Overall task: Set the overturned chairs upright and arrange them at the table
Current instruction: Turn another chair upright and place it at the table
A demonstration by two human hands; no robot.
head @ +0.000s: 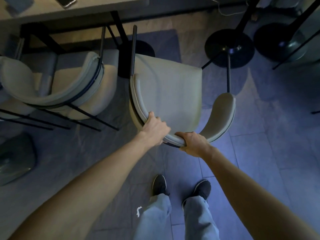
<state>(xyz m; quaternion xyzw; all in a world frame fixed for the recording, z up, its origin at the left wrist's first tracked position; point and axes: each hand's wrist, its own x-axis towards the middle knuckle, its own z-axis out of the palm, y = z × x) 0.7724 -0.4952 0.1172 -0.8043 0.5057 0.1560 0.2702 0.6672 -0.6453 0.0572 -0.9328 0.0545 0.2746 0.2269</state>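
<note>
A pale upholstered chair (166, 87) with a curved backrest and thin black legs stands in front of me, its seat facing up and pointing toward the table (52, 14). My left hand (155, 128) grips the curved backrest on its left side. My right hand (194, 143) grips the same backrest at its near middle. A second matching chair (57, 82) sits to the left, partly under the table edge, with its black legs running along the floor toward me.
A phone (68, 2) lies on the tabletop. Black round pedestal bases (229, 47) stand on the floor at the upper right. A dark rounded object (15, 158) rests at the lower left. My feet (181, 186) stand on grey tiles behind the chair.
</note>
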